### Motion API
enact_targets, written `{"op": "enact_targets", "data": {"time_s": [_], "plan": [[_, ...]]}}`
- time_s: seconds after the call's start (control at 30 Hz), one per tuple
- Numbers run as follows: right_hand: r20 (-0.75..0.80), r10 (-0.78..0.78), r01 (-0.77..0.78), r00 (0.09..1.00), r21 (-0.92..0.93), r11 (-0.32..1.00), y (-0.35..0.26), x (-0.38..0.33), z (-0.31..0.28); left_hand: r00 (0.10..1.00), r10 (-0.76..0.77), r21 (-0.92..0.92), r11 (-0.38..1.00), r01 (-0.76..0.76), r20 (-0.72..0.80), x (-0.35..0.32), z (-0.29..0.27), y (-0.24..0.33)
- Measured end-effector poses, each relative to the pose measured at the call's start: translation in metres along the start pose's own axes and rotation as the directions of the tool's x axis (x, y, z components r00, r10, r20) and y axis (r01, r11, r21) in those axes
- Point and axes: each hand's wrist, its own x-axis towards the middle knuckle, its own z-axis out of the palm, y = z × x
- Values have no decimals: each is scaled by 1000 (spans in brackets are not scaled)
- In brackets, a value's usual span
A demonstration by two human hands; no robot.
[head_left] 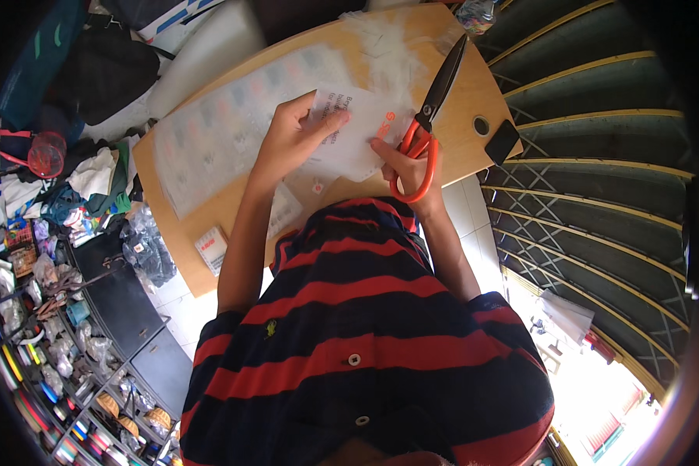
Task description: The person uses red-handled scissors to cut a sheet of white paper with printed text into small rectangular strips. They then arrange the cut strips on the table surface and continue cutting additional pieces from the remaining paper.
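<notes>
A whitish printed sheet (353, 147) with dark and orange print is held up over the wooden table (182, 260). My left hand (299, 136) pinches its left side, the thumb lying across the front. In my right hand (415, 175) is a pair of scissors (435, 97) with orange handles and dark blades. The blades look closed together and point away toward the far right. My right thumb also presses on the sheet's right edge. Beyond the sheet, a large translucent sheet (210, 147) with faint coloured patches lies flat on the table.
Clear plastic scraps (384, 46) lie at the table's far side. A dark phone (502, 142) rests at the right edge beside a round cable hole (481, 126). Near the front left is a small white-and-red card (210, 248). Cluttered shelves (78, 373) stand left; a folding metal gate (598, 163) is right.
</notes>
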Motion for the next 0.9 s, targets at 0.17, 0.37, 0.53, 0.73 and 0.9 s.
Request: {"op": "enact_targets", "data": {"time_s": [0.17, 0.37, 0.53, 0.73, 0.9], "plan": [[-75, -27, 31, 997, 50, 998, -18, 18, -10, 990, 112, -127, 987, -101, 82, 3, 2, -27], [-250, -379, 437, 891, 246, 865, -48, 64, -50, 947, -175, 83, 984, 158, 271, -21, -24, -105], [-363, -464, 564, 808, 248, 788, -57, 102, -87, 956, -250, 87, 967, 239, 153, -41, -30, -141], [-349, -392, 383, 851, -97, 918, -11, 99, -92, 976, -219, 76, 973, 217, 18, -44, -44, -141], [6, -161, 160, 987, 112, 981, 102, 63, -90, 970, -241, 88, 967, 239, 16, -30, -50, -163]]}}
